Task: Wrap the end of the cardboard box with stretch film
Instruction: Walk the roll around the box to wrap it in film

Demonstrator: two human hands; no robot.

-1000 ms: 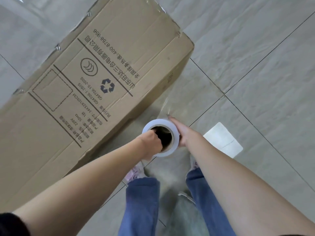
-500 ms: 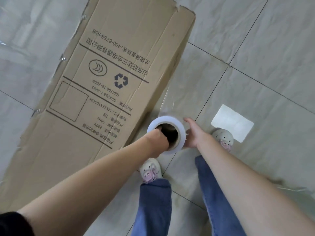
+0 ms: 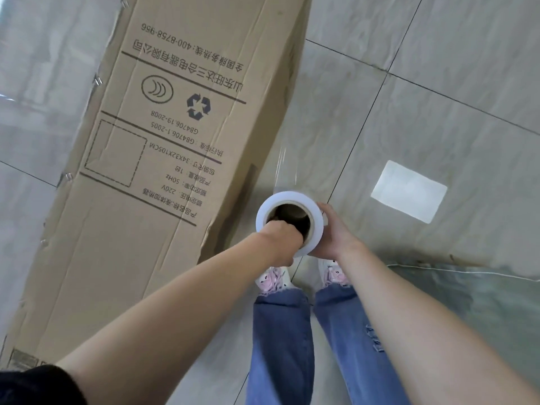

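Fingers of my left hand [image 3: 282, 239] are hooking inside the white stretch-film roll [image 3: 289, 222], right hand [image 3: 331, 232] cupping it; having stepped along the brown cardboard box [image 3: 163, 171], film is paying out.

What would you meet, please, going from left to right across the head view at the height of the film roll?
Cardboard box → left hand, its fingers inside the core → stretch film roll → right hand on the roll's outer side → white paper sheet on the floor.
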